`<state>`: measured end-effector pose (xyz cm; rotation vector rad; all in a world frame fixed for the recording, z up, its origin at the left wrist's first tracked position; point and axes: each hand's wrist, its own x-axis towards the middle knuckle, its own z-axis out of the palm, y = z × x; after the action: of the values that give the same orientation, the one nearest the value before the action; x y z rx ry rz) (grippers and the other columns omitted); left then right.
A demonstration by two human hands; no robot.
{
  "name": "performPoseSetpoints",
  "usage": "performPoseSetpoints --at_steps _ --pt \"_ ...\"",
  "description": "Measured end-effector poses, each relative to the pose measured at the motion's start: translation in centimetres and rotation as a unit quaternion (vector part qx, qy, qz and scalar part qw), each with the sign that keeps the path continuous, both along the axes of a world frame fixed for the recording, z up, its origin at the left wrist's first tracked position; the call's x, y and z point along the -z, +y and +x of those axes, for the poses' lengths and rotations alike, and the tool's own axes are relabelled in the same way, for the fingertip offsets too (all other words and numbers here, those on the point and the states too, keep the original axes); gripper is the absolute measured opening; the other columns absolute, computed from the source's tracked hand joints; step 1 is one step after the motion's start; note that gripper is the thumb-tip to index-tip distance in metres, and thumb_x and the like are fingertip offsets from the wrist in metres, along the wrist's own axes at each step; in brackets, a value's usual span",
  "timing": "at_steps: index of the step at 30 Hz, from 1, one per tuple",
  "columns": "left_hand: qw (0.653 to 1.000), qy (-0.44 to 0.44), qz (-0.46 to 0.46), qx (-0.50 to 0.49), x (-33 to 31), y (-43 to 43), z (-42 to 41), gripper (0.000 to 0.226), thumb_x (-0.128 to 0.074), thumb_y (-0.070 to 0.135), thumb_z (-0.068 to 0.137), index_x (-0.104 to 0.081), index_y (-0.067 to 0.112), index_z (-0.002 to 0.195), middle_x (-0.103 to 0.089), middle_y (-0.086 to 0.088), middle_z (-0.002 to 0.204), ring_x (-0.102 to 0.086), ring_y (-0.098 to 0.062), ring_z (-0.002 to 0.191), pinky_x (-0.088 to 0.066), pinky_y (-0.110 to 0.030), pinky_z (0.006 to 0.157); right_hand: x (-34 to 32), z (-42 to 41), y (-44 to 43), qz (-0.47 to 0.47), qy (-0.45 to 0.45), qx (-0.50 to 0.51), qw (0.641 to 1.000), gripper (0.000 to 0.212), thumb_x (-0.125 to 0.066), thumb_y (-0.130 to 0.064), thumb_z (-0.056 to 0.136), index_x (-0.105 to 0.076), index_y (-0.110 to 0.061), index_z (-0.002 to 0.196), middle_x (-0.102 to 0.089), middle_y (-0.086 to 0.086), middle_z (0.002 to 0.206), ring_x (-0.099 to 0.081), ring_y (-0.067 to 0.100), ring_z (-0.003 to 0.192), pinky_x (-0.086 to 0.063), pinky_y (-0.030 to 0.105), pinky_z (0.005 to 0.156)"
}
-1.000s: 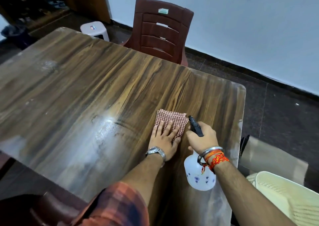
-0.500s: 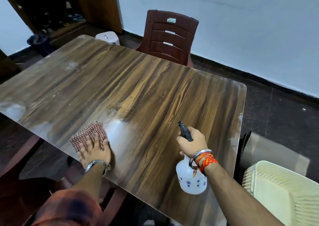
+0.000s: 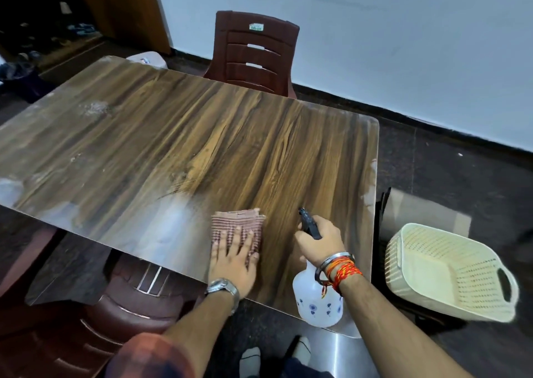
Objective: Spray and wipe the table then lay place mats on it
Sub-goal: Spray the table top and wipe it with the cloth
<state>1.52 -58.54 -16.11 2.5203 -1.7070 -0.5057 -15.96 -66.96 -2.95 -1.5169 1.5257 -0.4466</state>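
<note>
Here, left hand (image 3: pixel 232 258) flat on checked cloth (image 3: pixel 238 227) on wooden worktop (image 3: pixel 202 146), right hand (image 3: pixel 318 240) gripping spray bottle (image 3: pixel 317 299) near cream basket (image 3: pixel 450 273).

table top (image 3: pixel 202 146): brown wood grain, dark and honey streaks. cloth (image 3: pixel 239 224): red-and-white check. spray bottle (image 3: pixel 314 302): white, small blue flower prints; trigger head (image 3: pixel 309 226) black. chair (image 3: pixel 256 57): maroon. basket (image 3: pixel 450 276): cream, perforated grid. wrist threads (image 3: pixel 343 271): red and orange. sleeve (image 3: pixel 150 357): orange and dark plaid. wall (image 3: pixel 375 31): pale bluish white.
</note>
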Motion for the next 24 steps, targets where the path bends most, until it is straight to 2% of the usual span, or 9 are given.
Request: performPoseSetpoints --at_steps 3,5,8,12,16,17,20,22,24 --pt "0.995 0.002 -0.007 0.096 0.2 0.7 -3.8 0.057 -0.027 0.056 0.095 -0.022 0.040 0.150 -0.019 0.003 0.158 -0.018 -0.030 0.146 -0.001 -0.044 0.115 -0.4 -1.2 0.6 0.001 0.015 0.036 0.999 0.012 -0.063 -0.019 0.078 -0.063 -0.010 0.086 -0.067 0.017 0.081 -0.067 0.036 0.070 -0.062 0.045 0.060" --pt "0.988 -0.004 -0.007 0.154 0.7 1.2 -6.6 0.057 -0.038 0.055 0.090 -0.036 0.038 0.145 -0.037 0.002 0.153 -0.031 -0.029 0.141 -0.008 -0.044 0.113 -0.8 -1.9 0.8 0.000 0.025 0.039 0.999 0.014 -0.063 -0.018 0.075 -0.063 -0.006 0.082 -0.067 0.016 0.077 -0.065 0.036 0.069 -0.059 0.040 0.061" --pt "0.973 -0.005 0.000 0.231 0.6 1.8 -10.4 0.064 -0.046 0.055 0.081 -0.039 0.037 0.142 -0.046 0.002 0.147 -0.029 -0.030 0.140 -0.009 -0.046 0.111 -1.4 -3.6 1.1 0.001 0.026 0.043 0.999 0.013 -0.063 -0.015 0.077 -0.064 -0.004 0.082 -0.060 0.008 0.071 -0.052 0.022 0.064 -0.042 0.026 0.057" --pt "0.958 -0.005 0.016 0.286 0.9 1.0 -13.9 0.080 -0.048 0.063 0.074 -0.033 0.035 0.148 -0.040 0.004 0.149 -0.002 -0.030 0.147 -0.004 -0.047 0.113 -1.8 -6.7 0.9 -0.007 0.013 0.065 0.998 0.014 -0.062 -0.015 0.077 -0.063 -0.003 0.083 -0.057 0.008 0.070 -0.048 0.020 0.062 -0.039 0.026 0.056" --pt "0.958 -0.021 0.054 0.282 1.0 -0.9 -17.9 0.077 -0.049 0.069 0.067 -0.043 0.035 0.135 -0.052 0.001 0.142 -0.020 -0.033 0.142 -0.005 -0.049 0.112 -1.9 -10.6 0.8 -0.013 0.011 0.072 0.997 0.017 -0.065 -0.017 0.079 -0.058 -0.002 0.078 -0.052 0.005 0.066 -0.043 0.015 0.056 -0.035 0.024 0.052" --pt "0.958 -0.018 0.062 0.279 0.4 -1.3 -18.9 0.075 -0.048 0.067 0.071 -0.038 0.036 0.139 -0.044 0.001 0.149 -0.017 -0.031 0.144 -0.003 -0.049 0.112 -1.8 -11.6 0.7 -0.015 0.011 0.071 0.997 0.018 -0.065 -0.019 0.080 -0.058 -0.003 0.078 -0.053 0.005 0.066 -0.043 0.014 0.056 -0.035 0.024 0.052" --pt "0.971 -0.012 0.032 0.236 -0.3 -2.5 -21.2 0.062 -0.023 0.059 0.095 0.001 0.045 0.150 0.022 0.012 0.154 0.027 -0.018 0.140 0.016 -0.045 0.114 -1.7 -14.7 0.3 -0.014 0.016 0.067 0.998 0.016 -0.063 -0.019 0.079 -0.059 -0.004 0.080 -0.053 0.003 0.065 -0.043 0.014 0.056 -0.039 0.026 0.055" --pt "0.982 0.000 0.015 0.187 -0.5 -3.3 -22.4 0.058 -0.013 0.060 0.096 0.012 0.047 0.147 0.028 0.016 0.152 0.032 -0.016 0.138 0.020 -0.043 0.113 -1.5 -16.5 -0.2 -0.013 0.020 0.069 0.997 0.016 -0.060 -0.022 0.075 -0.058 -0.006 0.078 -0.051 0.004 0.062 -0.047 0.018 0.056 -0.050 0.031 0.057" --pt "0.988 0.009 0.009 0.153 -0.9 -4.2 -23.5 0.059 -0.009 0.061 0.094 0.009 0.048 0.148 0.021 0.016 0.157 0.025 -0.018 0.144 0.020 -0.042 0.112 -1.1 -18.2 -0.8 -0.014 0.011 0.069 0.997 0.021 -0.058 -0.028 0.068 -0.060 -0.009 0.078 -0.057 0.008 0.066 -0.058 0.028 0.061 -0.060 0.046 0.062"
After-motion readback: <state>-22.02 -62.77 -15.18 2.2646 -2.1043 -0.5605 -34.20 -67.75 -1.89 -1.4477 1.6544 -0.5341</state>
